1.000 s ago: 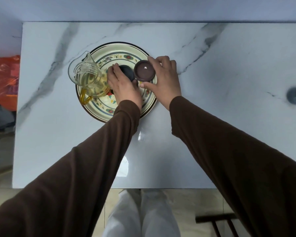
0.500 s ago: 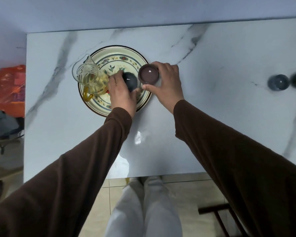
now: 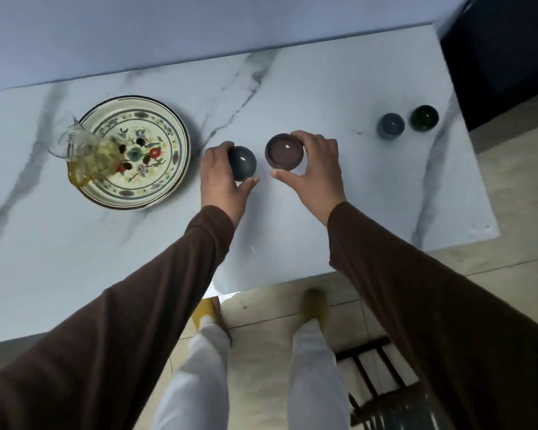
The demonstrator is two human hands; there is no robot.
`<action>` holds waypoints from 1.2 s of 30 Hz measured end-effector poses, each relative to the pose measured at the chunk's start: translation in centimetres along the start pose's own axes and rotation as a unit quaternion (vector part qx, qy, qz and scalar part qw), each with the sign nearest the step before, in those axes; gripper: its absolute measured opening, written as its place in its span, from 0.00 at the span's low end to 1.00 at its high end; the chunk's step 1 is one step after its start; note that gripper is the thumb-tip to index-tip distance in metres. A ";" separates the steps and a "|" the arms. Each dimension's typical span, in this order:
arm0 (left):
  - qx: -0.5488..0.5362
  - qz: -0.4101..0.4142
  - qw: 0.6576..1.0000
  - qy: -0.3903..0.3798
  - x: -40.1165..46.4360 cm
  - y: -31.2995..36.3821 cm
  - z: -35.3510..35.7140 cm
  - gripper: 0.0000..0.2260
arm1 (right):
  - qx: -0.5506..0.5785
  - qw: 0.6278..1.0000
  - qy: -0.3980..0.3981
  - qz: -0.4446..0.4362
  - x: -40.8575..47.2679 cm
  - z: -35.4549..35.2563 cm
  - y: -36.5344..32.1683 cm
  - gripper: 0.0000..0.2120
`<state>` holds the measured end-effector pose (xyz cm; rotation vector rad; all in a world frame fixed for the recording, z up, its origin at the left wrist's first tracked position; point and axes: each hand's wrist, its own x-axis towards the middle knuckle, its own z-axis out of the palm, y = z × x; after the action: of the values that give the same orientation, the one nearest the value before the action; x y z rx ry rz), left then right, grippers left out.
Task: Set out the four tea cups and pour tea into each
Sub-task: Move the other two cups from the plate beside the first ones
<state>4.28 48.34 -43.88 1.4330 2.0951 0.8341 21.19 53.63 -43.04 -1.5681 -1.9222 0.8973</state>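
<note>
Marble surface (image 3: 292, 88) spreads under my fingers; the plate (image 3: 168, 169) and glass pitcher (image 3: 84, 150) sit far left. My left hand (image 3: 221, 178) grips the dark cup (image 3: 242, 163), my right hand (image 3: 316, 169) the brown cup (image 3: 284, 150), both by their walls. Small, glazed, probably slick and breakable.

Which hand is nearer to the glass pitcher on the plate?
The left hand. It grips the dark cup just right of the plate where the glass pitcher stands; the right hand, gripping the brown cup, is farther right.
</note>
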 end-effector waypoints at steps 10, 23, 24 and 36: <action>-0.012 0.017 0.999 -0.049 -2.6 8.4 9.5 0.28 | -0.024 0.999 0.000 0.035 -1.1 -9.6 9.7 0.31; -0.003 0.026 0.996 -0.090 -1.1 14.4 18.7 0.28 | -0.047 0.996 0.018 0.076 1.3 -15.7 19.0 0.32; 0.000 0.021 0.996 -0.090 -1.0 14.9 19.6 0.28 | -0.044 0.996 0.012 0.076 1.7 -16.2 19.9 0.31; 0.020 -0.034 0.995 -0.087 -0.4 18.9 30.0 0.27 | -0.050 0.996 -0.050 0.049 5.9 -21.2 29.6 0.32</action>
<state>36.94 59.75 -51.75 1.3935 2.0271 0.6207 54.60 66.75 -51.44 -1.7180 -2.0019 0.9489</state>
